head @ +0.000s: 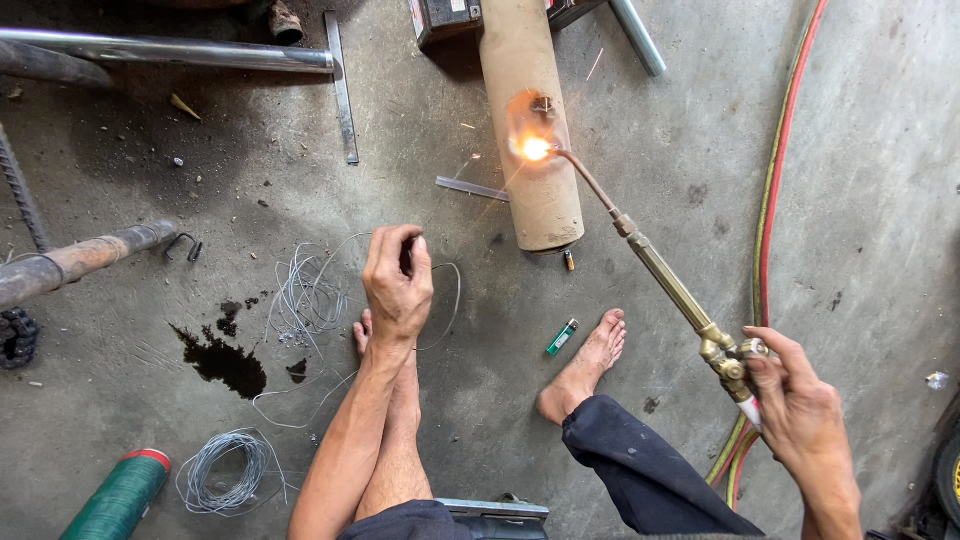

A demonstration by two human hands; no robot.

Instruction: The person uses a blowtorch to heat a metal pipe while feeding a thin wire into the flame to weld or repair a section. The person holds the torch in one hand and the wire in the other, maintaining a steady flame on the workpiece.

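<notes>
My right hand (800, 410) grips the brass valve end of a gas cutting torch (670, 285). The torch's thin bent tip reaches up-left to a tan metal cylinder (530, 120) lying on the concrete floor. A bright orange flame (536, 148) burns on the cylinder's side, with sparks flying off to the left. My left hand (397, 285) hovers over my left knee with its fingers curled around a thin grey wire (445, 300). Both of my bare feet rest on the floor, the right foot (585, 365) beside a green lighter (562, 337).
Red and green hoses (775, 180) run along the right. Loose wire (305, 295) lies left of my hand, a wire coil (225, 472) and a green cylinder (118, 495) at lower left. Metal pipes (170, 52), a flat bar (341, 90) and a dark stain (225, 362) lie nearby.
</notes>
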